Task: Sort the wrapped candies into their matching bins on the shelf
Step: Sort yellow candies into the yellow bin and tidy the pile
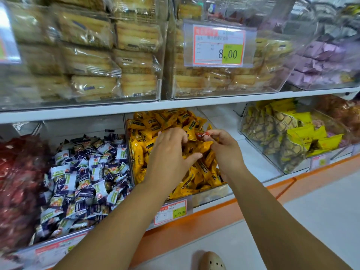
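Observation:
Both my hands reach into the clear bin of yellow-wrapped candies (152, 121) on the lower shelf. My right hand (224, 149) pinches a small red-wrapped candy (201, 135) between thumb and fingertips, just above the yellow pile. My left hand (171, 152) lies over the yellow candies with its fingers curled into the pile; what it holds, if anything, is hidden. To the left is a bin of blue-and-white wrapped candies (83, 172), and at the far left a bin of red-wrapped candies (17, 172).
A bare white shelf gap (251, 158) lies right of the yellow bin, then a bin of yellow pineapple-pattern packs (288, 137). The upper shelf holds clear bins of wrapped cakes (87, 55) with a price tag (218, 45). An orange shelf edge (214, 213) runs along the front.

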{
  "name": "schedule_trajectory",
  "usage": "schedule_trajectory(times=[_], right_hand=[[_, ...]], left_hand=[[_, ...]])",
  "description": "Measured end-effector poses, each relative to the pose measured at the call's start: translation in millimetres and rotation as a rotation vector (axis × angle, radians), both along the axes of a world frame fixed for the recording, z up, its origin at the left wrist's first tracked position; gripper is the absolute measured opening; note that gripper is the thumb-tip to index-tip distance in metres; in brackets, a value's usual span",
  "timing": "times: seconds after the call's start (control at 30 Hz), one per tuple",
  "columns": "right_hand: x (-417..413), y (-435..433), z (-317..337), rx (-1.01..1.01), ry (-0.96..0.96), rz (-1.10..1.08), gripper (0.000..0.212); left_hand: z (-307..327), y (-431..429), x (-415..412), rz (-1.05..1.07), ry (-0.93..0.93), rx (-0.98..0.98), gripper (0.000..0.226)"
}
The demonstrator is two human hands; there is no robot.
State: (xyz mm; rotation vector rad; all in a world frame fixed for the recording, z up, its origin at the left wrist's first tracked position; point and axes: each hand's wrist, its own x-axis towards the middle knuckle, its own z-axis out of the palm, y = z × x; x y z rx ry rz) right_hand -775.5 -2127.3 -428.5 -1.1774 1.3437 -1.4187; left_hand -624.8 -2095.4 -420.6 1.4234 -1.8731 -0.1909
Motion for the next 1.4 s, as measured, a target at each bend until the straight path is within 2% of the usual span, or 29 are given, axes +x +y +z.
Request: schedule_trajectory(times=[0.1,0.2,0.27,0.33,0.47,0.57,0.73,0.93,1.0,1.1,1.23,1.33,1.4], right_hand=[[9.2,1.1,-1.3,-0.035,0.025,0.002,0.02],[10.3,-1.4,6.0,-0.054,-0.073,0.028,0.017],[8.0,-3.6,12.1,-0.036,-0.209,0.032,0.015],[5.8,-5.8,16.4,-0.026,-0.266,0.041,0.014],[6.2,-5.8,19.0,-0.044,-0.285,0.081,0.013],[4.5,-3.4,21.6,-0.065,-0.238,0.093,0.011],[8.3,9.2,27.3,-0.051,-0.168,0.234,0.014],[37.4,22.8,29.9,-0.039,-0.054,0.351,0.021],[42.1,25.2,31.9,-0.043,0.08,0.339,0.02],[37.1,28.2,40.3,-0.054,0.46,0.321,0.016],[40.7,43.0,53.9,-0.058,0.798,0.505,0.01],[70.5,52.3,32.4,-0.08,1.2,0.648,0.031],[84.0,49.0,9.6,-0.12,1.361,0.652,0.047]], left_hand=[[1.8,-3.5,-3.3,-0.01,-0.148,0.049,0.048],[-2.6,-11.3,-6.7,0.047,-0.232,-0.004,0.038],[-4.4,-17.4,-5.3,0.104,-0.225,-0.03,0.035],[-5.1,-25.0,-0.4,0.17,-0.207,-0.044,0.04],[-1.4,-35.8,8.2,0.204,-0.143,-0.01,0.064],[7.9,-34.7,9.6,0.112,-0.132,-0.031,0.057],[25.5,-18.9,11.5,-0.143,0.242,0.093,0.032],[37.1,5.8,60.0,-0.074,0.454,0.229,0.012],[41.7,12.6,85.7,-0.034,0.551,0.322,0.008],[39.6,26.0,116.1,-0.03,0.618,0.454,0.008],[35.8,40.9,126.8,-0.048,0.603,0.518,0.007],[35.1,37.2,124.4,-0.023,0.576,0.464,0.012],[29.6,31.6,120.9,-0.013,0.487,0.437,0.023]])
